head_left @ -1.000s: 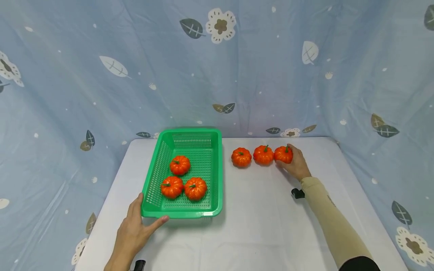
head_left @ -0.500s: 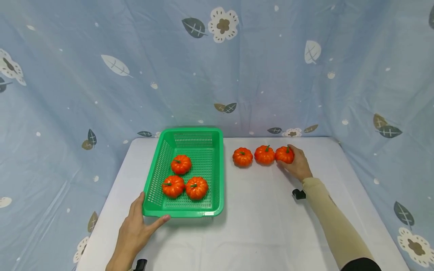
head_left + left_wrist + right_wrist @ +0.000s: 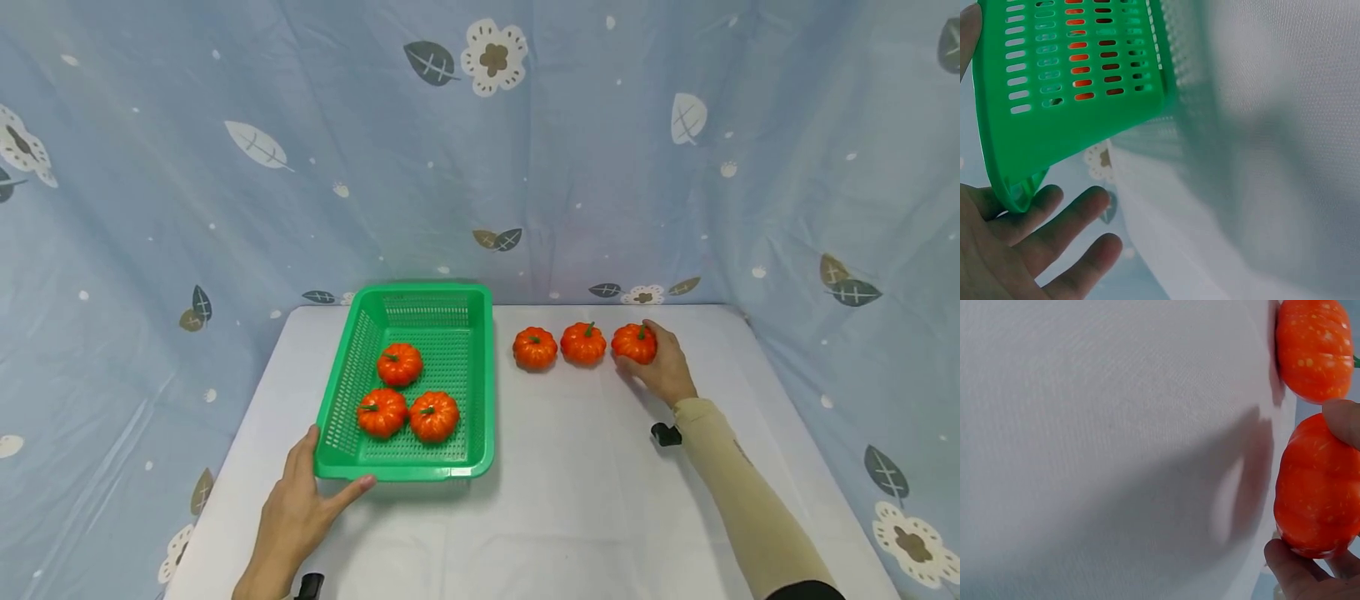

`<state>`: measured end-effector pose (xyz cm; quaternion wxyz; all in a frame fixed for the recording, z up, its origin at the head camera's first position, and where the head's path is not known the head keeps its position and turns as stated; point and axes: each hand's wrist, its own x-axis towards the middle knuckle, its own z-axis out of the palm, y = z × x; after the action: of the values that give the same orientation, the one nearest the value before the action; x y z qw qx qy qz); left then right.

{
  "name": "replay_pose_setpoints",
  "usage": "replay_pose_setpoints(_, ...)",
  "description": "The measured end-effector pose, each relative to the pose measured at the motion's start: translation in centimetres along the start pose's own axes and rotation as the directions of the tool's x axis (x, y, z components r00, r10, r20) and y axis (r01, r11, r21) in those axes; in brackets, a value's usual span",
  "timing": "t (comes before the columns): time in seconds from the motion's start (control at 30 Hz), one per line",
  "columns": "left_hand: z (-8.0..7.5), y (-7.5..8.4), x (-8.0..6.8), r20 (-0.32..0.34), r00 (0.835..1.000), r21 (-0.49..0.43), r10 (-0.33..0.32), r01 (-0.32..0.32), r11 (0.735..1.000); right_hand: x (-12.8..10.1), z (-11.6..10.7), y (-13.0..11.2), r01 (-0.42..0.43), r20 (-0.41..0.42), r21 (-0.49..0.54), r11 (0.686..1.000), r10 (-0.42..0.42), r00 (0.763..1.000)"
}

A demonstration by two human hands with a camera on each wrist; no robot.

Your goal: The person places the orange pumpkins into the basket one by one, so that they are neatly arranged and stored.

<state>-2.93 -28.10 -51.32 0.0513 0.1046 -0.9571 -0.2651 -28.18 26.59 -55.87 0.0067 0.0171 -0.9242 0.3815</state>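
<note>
- Blue cloth (image 3: 337, 200), printed with leaves and flowers, hangs behind the white table (image 3: 570, 467).
- On the table, to the right of the basket (image 3: 486, 400), is a row of three pumpkins. The last one at the right, the held pumpkin (image 3: 632, 343), is in the right hand (image 3: 663, 371).
- This hand pinches it: the thumb (image 3: 1342, 422) is on one side, the fingers (image 3: 1288, 565) on the opposite side. Whether it touches the table, I cannot tell.
- Just beside it, apart, is the middle pumpkin (image 3: 582, 343); then comes the left pumpkin (image 3: 535, 348).
- I judge the held pumpkin to be light and rather stiff, perhaps a hollow imitation. Its skin shines, so it may slip; the grooves should help the fingertips.
- Best hold, I think, is across the round sides. The stem (image 3: 642, 332) is thin and could break if pulled.
- Left hand (image 3: 292, 508) is spread around the near left corner of the basket, not squeezing. The thin plastic may bend a little; its rim looks the firmest place to take.
- Three more pumpkins (image 3: 382, 414) lie inside the basket.
</note>
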Motion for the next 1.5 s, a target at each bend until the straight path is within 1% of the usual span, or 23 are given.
replay_pose_setpoints(0.1,0.0,0.0,0.1,-0.001,1.000,0.002,0.002,-0.002,1.000,-0.1,-0.1,0.0,0.002,-0.006,0.006,1.000,-0.002,1.000)
replay_pose_setpoints(0.2,0.0,-0.1,0.1,-0.003,1.000,-0.002,0.002,-0.002,1.000,-0.2,-0.3,-0.2,0.021,-0.020,0.006,1.000,-0.021,1.000)
replay_pose_setpoints(0.43,-0.1,0.0,0.0,0.018,1.000,-0.004,-0.016,0.016,1.000,-0.4,-0.4,-0.9,0.088,-0.041,0.000,0.996,-0.088,0.995)
replay_pose_setpoints(0.67,-0.1,0.0,0.1,0.006,1.000,-0.004,-0.006,0.006,1.000,-0.6,-0.3,-2.3,0.164,-0.056,-0.023,0.986,-0.165,0.985)
replay_pose_setpoints(0.83,0.0,0.0,0.1,0.012,1.000,-0.007,-0.011,0.011,1.000,-0.9,0.0,-3.6,0.203,-0.037,-0.031,0.979,-0.204,0.978)
replay_pose_setpoints(1.07,0.2,-0.1,0.2,-0.009,1.000,-0.002,0.023,-0.023,1.000,-1.7,0.4,-5.5,0.258,0.000,-0.004,0.966,-0.258,0.966)
replay_pose_setpoints(1.17,0.2,-0.1,0.2,-0.020,0.999,0.002,0.029,-0.029,1.000,-2.1,0.5,-6.6,0.299,0.019,0.015,0.954,-0.299,0.954)
replay_pose_setpoints(1.27,0.1,-0.1,0.2,-0.017,1.000,-0.003,0.021,-0.021,1.000,-2.6,0.7,-8.0,0.340,0.030,0.040,0.940,-0.341,0.939)
replay_pose_setpoints(1.5,0.1,-0.1,-0.1,0.002,1.000,-0.012,0.001,-0.001,1.000,-4.1,1.6,-11.7,0.432,0.064,0.084,0.898,-0.438,0.897)
